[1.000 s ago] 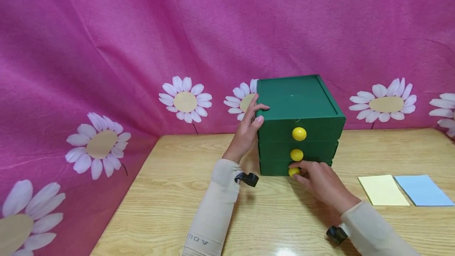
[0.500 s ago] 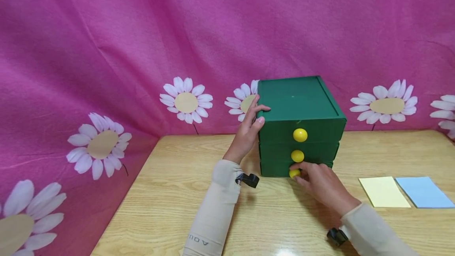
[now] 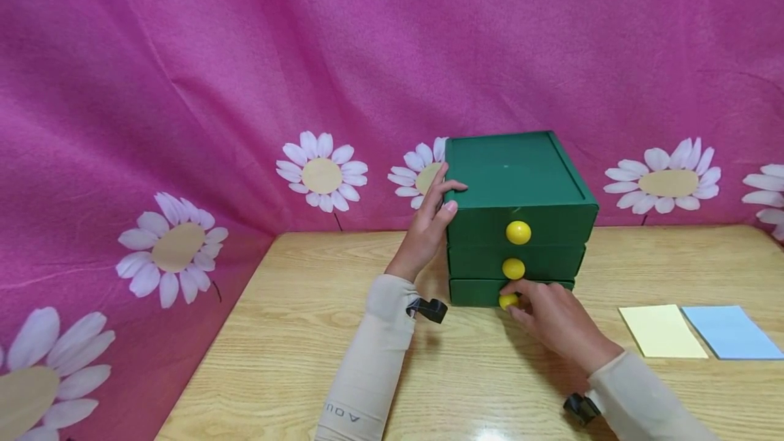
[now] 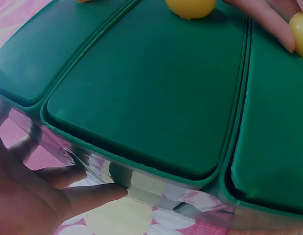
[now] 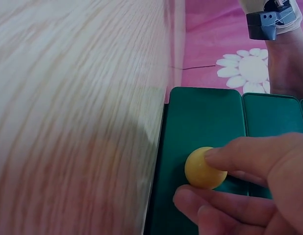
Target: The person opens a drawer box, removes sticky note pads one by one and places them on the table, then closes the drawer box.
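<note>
Right hand (image 3: 556, 320) pinching bottom knob (image 3: 508, 302); left hand (image 3: 421, 235) unclenched against cabinet (image 3: 514, 169); crooked pull might jam bottom drawer (image 3: 474, 293); loose pinch could slip.

Only lettering I can read: "AQU" (image 3: 341, 412), upside down, dark print on the beige left sleeve (image 3: 375, 352), nearer the bench's (image 3: 275, 332) left edge; rest of word hidden.

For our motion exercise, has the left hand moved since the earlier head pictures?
No: in the head view, the left hand shows no shift either way against the top left corner of the green cabinet.
</note>
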The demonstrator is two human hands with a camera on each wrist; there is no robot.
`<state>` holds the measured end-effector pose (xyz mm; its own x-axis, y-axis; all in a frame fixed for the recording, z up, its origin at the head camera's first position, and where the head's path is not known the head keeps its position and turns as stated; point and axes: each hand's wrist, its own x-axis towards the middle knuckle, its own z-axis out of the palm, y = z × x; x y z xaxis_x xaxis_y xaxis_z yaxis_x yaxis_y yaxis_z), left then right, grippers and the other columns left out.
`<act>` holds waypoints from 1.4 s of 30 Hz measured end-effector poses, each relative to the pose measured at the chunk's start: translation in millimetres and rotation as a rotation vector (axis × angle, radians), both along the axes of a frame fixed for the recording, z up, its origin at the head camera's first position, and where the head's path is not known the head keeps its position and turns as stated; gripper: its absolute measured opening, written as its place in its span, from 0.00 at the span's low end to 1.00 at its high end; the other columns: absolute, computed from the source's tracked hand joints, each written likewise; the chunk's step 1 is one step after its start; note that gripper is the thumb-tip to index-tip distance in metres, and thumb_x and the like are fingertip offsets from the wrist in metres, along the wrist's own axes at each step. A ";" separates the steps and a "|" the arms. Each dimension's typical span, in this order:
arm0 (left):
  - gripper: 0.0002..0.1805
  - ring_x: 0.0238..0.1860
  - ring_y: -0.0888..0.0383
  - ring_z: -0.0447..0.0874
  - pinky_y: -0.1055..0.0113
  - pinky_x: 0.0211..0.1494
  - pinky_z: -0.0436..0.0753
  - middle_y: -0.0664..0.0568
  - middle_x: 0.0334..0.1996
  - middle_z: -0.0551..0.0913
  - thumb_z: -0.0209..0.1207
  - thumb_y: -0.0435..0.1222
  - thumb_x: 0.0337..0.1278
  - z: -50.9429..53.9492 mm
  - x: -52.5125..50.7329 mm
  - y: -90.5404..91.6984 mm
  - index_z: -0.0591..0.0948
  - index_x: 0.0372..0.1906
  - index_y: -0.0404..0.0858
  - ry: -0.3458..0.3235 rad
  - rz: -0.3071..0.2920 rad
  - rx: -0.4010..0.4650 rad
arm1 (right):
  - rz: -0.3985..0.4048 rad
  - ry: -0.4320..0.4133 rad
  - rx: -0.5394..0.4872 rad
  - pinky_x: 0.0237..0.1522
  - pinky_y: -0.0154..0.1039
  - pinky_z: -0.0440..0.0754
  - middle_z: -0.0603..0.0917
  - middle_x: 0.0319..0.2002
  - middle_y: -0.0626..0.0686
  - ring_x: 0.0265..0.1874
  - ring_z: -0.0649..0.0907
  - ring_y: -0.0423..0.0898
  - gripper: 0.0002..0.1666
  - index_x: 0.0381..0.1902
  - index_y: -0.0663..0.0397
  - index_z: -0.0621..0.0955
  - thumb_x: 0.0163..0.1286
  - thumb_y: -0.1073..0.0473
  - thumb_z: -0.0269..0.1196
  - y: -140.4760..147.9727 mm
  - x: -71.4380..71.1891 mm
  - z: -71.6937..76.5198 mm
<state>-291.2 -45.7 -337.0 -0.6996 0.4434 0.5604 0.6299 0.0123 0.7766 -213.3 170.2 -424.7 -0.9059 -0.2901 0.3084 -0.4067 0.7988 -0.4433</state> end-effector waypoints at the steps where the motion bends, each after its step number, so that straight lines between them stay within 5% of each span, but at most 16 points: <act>1: 0.22 0.76 0.52 0.38 0.51 0.74 0.49 0.43 0.77 0.41 0.40 0.38 0.68 0.2 0.0 0.0 0.66 0.62 0.33 0.000 0.002 -0.001 | 0.000 0.002 0.001 0.29 0.38 0.79 0.85 0.28 0.44 0.25 0.80 0.36 0.11 0.41 0.53 0.84 0.58 0.63 0.70 0.0 0.0 0.1; 42: 0.22 0.76 0.53 0.38 0.49 0.74 0.50 0.43 0.77 0.41 0.41 0.38 0.69 0.5 0.6 -0.3 0.66 0.62 0.33 -0.012 -0.008 0.012 | 0.041 -0.091 0.048 0.25 0.34 0.76 0.82 0.26 0.43 0.23 0.77 0.35 0.10 0.36 0.48 0.81 0.57 0.64 0.70 -4.1 13.8 10.5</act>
<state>-290.6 -46.0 -336.5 -0.7025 0.4425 0.5573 0.6208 -0.0017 0.7839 -199.5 166.1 -414.2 -0.9164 -0.3404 0.2104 -0.3997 0.8034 -0.4412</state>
